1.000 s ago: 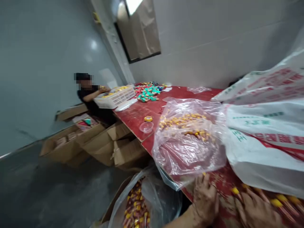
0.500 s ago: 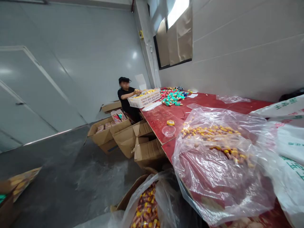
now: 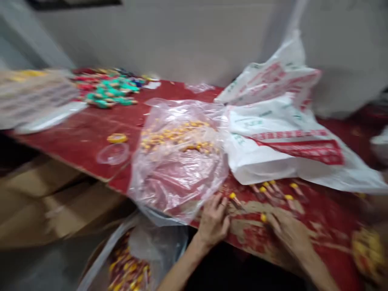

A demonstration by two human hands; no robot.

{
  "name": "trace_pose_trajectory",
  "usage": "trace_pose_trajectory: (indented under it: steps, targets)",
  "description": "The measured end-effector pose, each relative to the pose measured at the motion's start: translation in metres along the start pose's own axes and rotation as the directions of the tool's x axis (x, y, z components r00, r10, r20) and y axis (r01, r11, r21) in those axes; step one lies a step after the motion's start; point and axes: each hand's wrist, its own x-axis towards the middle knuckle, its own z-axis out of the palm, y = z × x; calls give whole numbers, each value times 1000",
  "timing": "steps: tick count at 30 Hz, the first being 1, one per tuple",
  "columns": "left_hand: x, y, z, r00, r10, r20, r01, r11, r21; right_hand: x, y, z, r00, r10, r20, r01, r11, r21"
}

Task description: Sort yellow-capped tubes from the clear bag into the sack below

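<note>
The picture is smeared by motion. My left hand (image 3: 214,221) lies on the red table (image 3: 85,137) at its near edge, fingers stretched out, touching the clear plastic bag (image 3: 178,161) that holds small yellow-capped red pieces. My right hand (image 3: 287,232) rests flat on the table a little to the right, its fingertips at a yellow-capped piece (image 3: 263,217). Several more yellow-capped pieces (image 3: 273,190) lie in a row just beyond both hands, partly under the white printed sack (image 3: 281,133).
A clear round lid (image 3: 112,153) and a yellow ring (image 3: 117,138) lie left of the bag. Green and red pieces (image 3: 110,91) are heaped at the far left beside a white basket (image 3: 33,99). Cardboard boxes (image 3: 57,202) and a bag-lined box (image 3: 130,262) stand below the edge.
The view swung from the room and the seated person back down to the table. Both my hands, out of sight half a second ago, are again at the near edge.
</note>
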Motion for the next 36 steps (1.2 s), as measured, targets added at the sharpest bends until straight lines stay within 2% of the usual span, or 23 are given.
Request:
trace_pose_trajectory:
  steps: [2,4,7,10,13,15,17,19,22,25,28,32,34,36]
  targets:
    - [2,-7,5,999,38,-13,-38,999,6,-10,-21,-3,997,72,37,-76,987,139]
    - [1,-9,7,997,75,-29,-74,997,23,-5,-54,8,995,102,-9,-97,968,233]
    - [-1,-9,6,992,100,-75,-96,994,55,8,-99,33,996,52,-71,-31,963,267]
    - [-2,-11,3,983,139,-116,-130,988,79,13,-116,49,988,-44,-148,84,956,280]
    - [-2,-11,2,980,178,-89,-170,981,91,13,-105,49,971,-88,-221,149,949,278]
    - [-1,-9,2,979,195,-60,-189,977,101,18,-91,43,968,-29,-251,85,973,214]
    - [1,-7,3,976,211,-60,-203,973,111,26,-80,36,969,63,-238,-40,994,100]
    - [2,-4,3,974,213,-80,-203,972,120,36,-74,33,973,129,-190,-132,991,-5]
    - [4,-3,2,980,177,-85,-166,978,127,43,-73,32,979,154,-132,-161,986,-43]
    - [4,-6,2,986,154,-60,-147,983,114,33,-66,23,992,125,-15,-123,988,88]
    - [3,-8,4,987,151,-59,-144,984,105,15,-48,-3,991,59,123,-82,979,188]
    - [5,-10,5,984,170,-43,-164,979,122,7,-27,-34,963,122,241,-105,991,-83]
    - [6,-10,5,983,181,-28,-176,976,131,11,-26,-37,940,158,301,-104,976,-190]
    - [7,-11,5,983,184,-21,-180,974,135,18,-30,-32,924,169,342,-94,970,-223]
